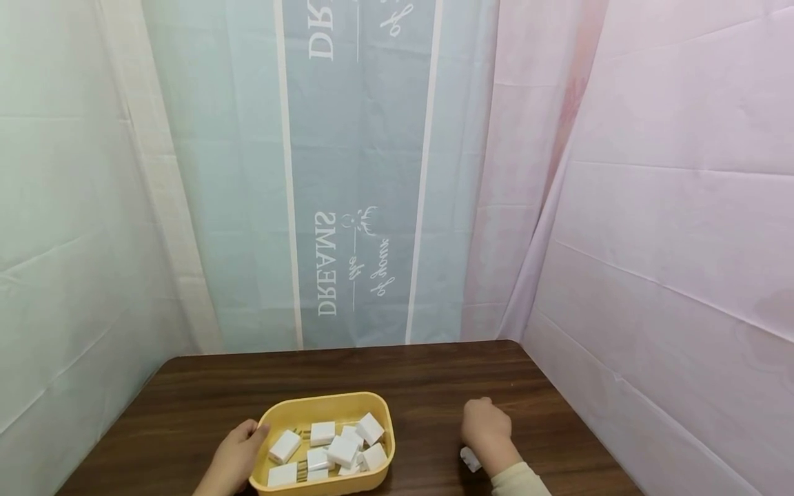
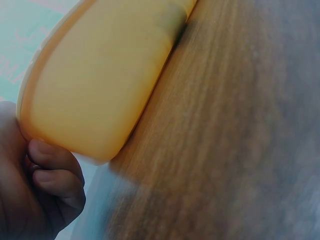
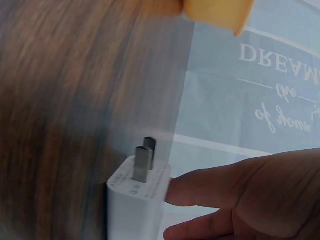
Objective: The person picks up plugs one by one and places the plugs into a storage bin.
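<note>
A yellow bin (image 1: 327, 406) holds several white plug-in chargers (image 1: 322, 433), some with metal prongs showing. My left hand (image 1: 234, 455) grips the bin's left edge, thumb over the rim. In the left wrist view, curled fingers (image 2: 57, 172) lie against the outside of the bin wall. Off to the right of the bin, my right hand (image 1: 488, 428) is bent down low over the table. It pinches a single white charger (image 3: 135, 210), whose two flat prongs stick out; the thumb meets one side of it. The far side of that grasp is hidden.
The dark wood-grain table (image 1: 428, 372) has rounded far corners. Behind it hangs a blue-green curtain (image 1: 360, 172) with mirrored lettering. Pale cloth walls close in the left and right sides.
</note>
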The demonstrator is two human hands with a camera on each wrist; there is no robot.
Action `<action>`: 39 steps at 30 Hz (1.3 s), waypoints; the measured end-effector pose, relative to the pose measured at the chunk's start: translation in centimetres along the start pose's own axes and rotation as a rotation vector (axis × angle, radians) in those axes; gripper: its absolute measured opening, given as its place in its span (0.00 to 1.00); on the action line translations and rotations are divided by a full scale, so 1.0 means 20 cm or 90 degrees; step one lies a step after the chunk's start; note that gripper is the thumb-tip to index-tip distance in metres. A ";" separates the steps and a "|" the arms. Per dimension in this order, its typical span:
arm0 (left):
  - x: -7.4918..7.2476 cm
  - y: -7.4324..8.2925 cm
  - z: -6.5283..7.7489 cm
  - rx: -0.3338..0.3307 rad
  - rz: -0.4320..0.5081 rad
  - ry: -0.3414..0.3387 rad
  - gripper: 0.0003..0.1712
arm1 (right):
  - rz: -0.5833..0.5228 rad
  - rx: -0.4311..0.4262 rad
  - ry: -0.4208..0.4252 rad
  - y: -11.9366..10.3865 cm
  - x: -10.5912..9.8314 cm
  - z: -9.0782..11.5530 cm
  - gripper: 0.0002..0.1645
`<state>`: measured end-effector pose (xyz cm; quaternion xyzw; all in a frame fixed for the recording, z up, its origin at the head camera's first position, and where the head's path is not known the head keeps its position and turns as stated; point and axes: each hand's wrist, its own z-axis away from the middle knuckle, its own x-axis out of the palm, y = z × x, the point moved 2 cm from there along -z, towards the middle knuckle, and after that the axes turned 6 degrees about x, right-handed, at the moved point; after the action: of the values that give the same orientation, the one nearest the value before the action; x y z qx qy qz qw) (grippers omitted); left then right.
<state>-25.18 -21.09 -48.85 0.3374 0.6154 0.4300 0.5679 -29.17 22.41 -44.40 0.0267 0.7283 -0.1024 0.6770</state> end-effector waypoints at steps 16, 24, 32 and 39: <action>0.01 0.00 0.00 -0.010 -0.005 0.009 0.18 | -0.037 -0.010 0.001 0.04 0.02 -0.05 0.08; 0.01 0.00 0.00 -0.004 -0.014 0.012 0.16 | -0.045 -0.055 0.018 0.00 -0.02 -0.03 0.10; 0.01 0.01 0.01 0.004 0.015 0.012 0.17 | -0.038 -0.091 0.042 -0.08 -0.09 -0.02 0.07; 0.01 0.01 0.02 0.013 0.011 0.018 0.17 | -0.071 -0.122 0.060 -0.18 -0.15 0.02 0.04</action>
<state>-24.84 -20.66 -48.68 0.3424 0.6250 0.4334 0.5517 -29.22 19.18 -41.10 -0.0735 0.7663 -0.0685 0.6346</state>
